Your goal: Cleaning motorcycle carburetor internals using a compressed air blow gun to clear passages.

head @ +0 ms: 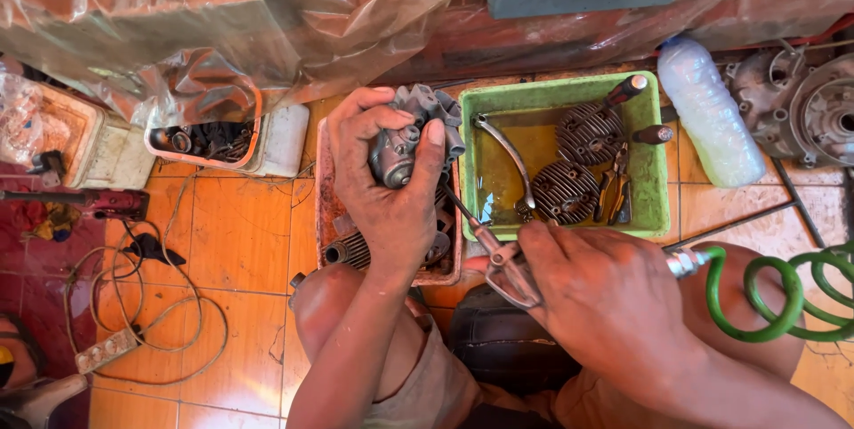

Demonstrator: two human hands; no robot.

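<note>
My left hand [382,184] grips a grey metal carburettor [416,131] and holds it above a reddish tray [324,206]. My right hand [596,295] is closed around an air blow gun [498,255] whose thin nozzle points up-left at the carburettor. A green coiled hose [774,291] runs from the gun to the right. Both hands are oily. My knees show below the hands.
A green tub [654,202] of yellowish liquid holds two finned cylinder heads [569,190], a curved lever [511,157], pliers and screwdrivers. A plastic bottle [712,113] and engine casing [805,104] lie right. A white parts container [267,140], cables and power strip [107,349] lie left on orange tiles.
</note>
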